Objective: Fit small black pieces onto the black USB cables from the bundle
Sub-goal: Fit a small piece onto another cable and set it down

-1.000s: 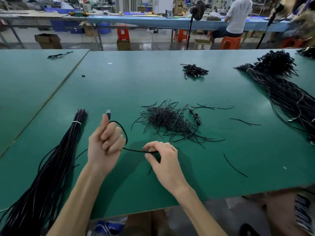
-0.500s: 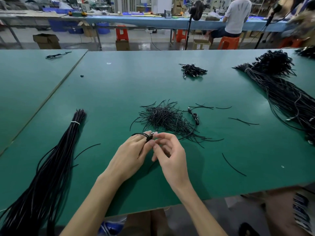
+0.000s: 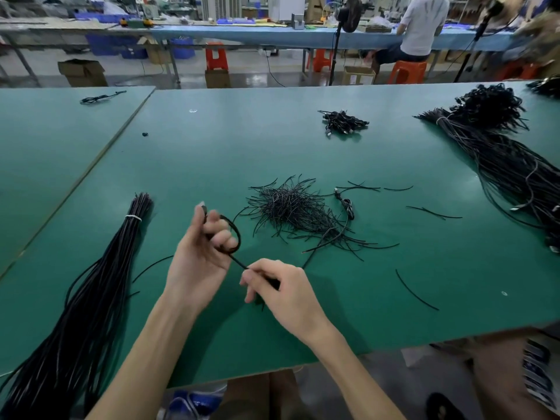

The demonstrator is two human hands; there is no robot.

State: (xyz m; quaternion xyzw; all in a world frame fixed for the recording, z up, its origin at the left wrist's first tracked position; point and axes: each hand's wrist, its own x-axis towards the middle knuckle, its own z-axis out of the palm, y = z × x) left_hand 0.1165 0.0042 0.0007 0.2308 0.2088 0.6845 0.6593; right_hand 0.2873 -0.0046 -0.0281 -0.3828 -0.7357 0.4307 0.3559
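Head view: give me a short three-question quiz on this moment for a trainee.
1. True or false: the left hand holds a looped black cable.
2. The pile of short black pieces lies: A) beyond the hands, B) under the left forearm, C) on the floor.
3. Fill in: the right hand pinches the same ___.
Key: 1 true; 2 A; 3 cable.

Black cable (image 3: pixel 233 228); green table (image 3: pixel 212 153); orange stool (image 3: pixel 407 71).
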